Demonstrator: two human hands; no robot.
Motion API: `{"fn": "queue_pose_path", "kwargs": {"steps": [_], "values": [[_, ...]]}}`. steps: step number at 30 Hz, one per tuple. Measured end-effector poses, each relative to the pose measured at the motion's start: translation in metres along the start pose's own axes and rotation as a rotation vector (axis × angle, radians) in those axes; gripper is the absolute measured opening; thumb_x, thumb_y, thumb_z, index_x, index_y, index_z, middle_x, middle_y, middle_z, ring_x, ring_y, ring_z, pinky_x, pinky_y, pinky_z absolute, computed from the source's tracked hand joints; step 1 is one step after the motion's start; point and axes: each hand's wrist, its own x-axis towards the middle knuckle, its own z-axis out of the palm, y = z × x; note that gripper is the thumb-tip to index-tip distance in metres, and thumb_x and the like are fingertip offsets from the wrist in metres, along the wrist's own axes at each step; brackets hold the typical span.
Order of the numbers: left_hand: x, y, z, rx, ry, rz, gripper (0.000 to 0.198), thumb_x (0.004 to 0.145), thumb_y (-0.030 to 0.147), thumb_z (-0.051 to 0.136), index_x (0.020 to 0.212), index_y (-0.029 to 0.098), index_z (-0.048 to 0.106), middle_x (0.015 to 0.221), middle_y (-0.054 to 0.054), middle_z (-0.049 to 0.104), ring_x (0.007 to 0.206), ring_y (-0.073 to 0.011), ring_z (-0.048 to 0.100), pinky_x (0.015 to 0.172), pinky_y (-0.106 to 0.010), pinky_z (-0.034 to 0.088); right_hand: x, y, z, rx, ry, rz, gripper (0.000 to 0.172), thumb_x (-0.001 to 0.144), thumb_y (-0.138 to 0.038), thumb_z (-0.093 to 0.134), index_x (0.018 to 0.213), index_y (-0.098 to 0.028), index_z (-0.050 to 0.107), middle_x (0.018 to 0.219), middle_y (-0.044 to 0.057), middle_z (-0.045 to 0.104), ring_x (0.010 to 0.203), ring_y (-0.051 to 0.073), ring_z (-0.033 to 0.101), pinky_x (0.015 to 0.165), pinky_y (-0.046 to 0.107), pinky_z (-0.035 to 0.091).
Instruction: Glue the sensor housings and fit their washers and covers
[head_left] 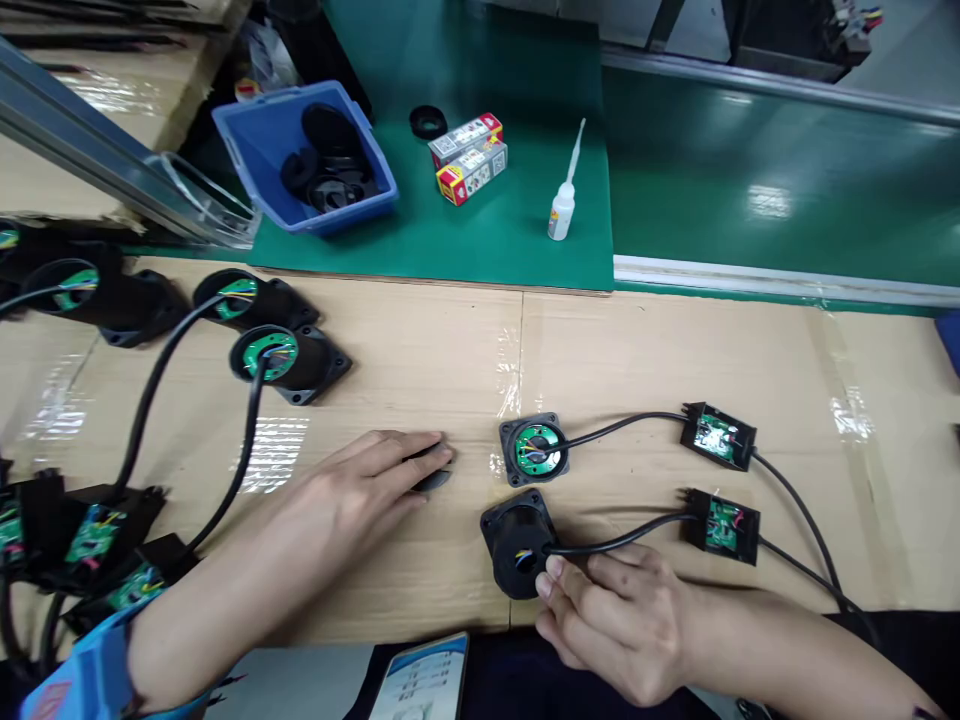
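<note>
Though under left hand (360,495), black piece (439,480) indistinct.

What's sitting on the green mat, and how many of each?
Blue bin: 1 (black parts inside, too piled up to count)
Black ring: 1
Small boxes: 2
Glue bottle: 1
Total: 5

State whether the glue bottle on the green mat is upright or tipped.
Upright: the glue bottle stands on its base on the green mat, long nozzle pointing up.
</note>
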Motion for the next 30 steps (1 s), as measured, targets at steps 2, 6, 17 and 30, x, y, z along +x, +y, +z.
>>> {"fn": "queue_pose_path", "kwargs": {"steps": [2,6,17,30], "values": [[0.003,-0.003,0.003,0.006,0.037,0.020,0.035,0.104,0.045,0.050,0.131,0.033,0.068,0.129,-0.004,0.074,0.107,-0.0269,0.074,0.096,-0.044,0.064,-0.001,0.000,-0.001,-0.009,-0.021,-0.005,0.013,0.088,-0.027,0.076,0.086,-0.015,0.079,0.080,0.000,0.076,0.064,0.009,0.068,0.050,0.022,0.053],[0.009,-0.001,0.004,0.073,0.063,0.027,0.038,0.104,0.052,0.047,0.126,0.030,0.069,0.116,-0.006,0.076,0.097,-0.0312,0.076,0.086,-0.048,0.065,-0.002,0.000,-0.002,-0.012,-0.032,-0.007,0.014,0.087,-0.029,0.077,0.085,-0.015,0.079,0.082,0.000,0.076,0.063,0.010,0.067,0.048,0.023,0.051],[0.059,0.077,-0.003,0.058,0.230,0.155,0.041,0.103,0.039,0.059,0.139,0.019,0.058,0.126,-0.003,0.069,0.114,-0.0146,0.066,0.105,-0.025,0.054,-0.004,0.001,-0.001,0.010,-0.046,0.002,0.011,0.088,-0.028,0.075,0.085,-0.017,0.077,0.080,-0.002,0.073,0.059,0.009,0.062,0.045,0.023,0.048],[0.082,0.069,-0.001,0.203,0.106,0.255,0.042,0.108,0.043,0.045,0.125,0.011,0.066,0.105,-0.009,0.073,0.094,-0.0224,0.071,0.080,-0.037,0.064,-0.011,0.001,0.002,0.076,-0.035,0.036,0.014,0.087,-0.032,0.077,0.088,-0.018,0.078,0.085,-0.004,0.070,0.064,0.008,0.060,0.045,0.023,0.044]]}}
